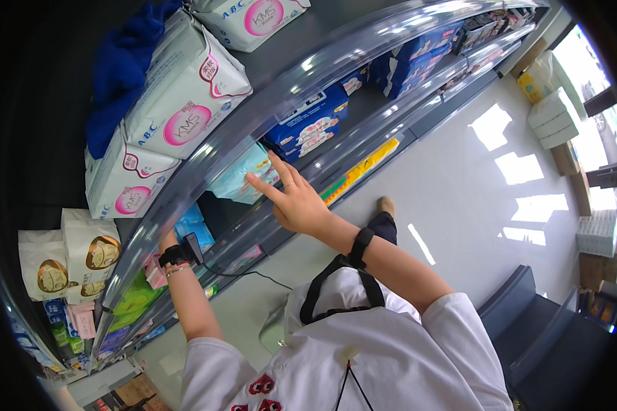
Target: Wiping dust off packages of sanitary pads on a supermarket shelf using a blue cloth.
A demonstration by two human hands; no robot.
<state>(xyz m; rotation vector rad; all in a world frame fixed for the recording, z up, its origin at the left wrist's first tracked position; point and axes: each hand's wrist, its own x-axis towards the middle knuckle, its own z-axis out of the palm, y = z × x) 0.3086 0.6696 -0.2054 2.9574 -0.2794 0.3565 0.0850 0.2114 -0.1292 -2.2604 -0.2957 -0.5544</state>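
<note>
My right hand reaches to the shelf with its fingers apart, the fingertips over a light teal soft pack; whether they touch it is unclear. Beside that pack stand dark blue packs. My left hand reaches in under the clear edge of the upper shelf, next to light blue packs; its fingers are mostly hidden. Above, on the upper shelf, lie white and pink sanitary pad packs, with a blue cloth behind them.
Clear plastic guards edge the curved-looking shelves. White packs with a brown emblem and green packs stand at the left. A dark shelf unit is at lower right, and cartons and tissue packs line the window. A cable runs from the left wrist device.
</note>
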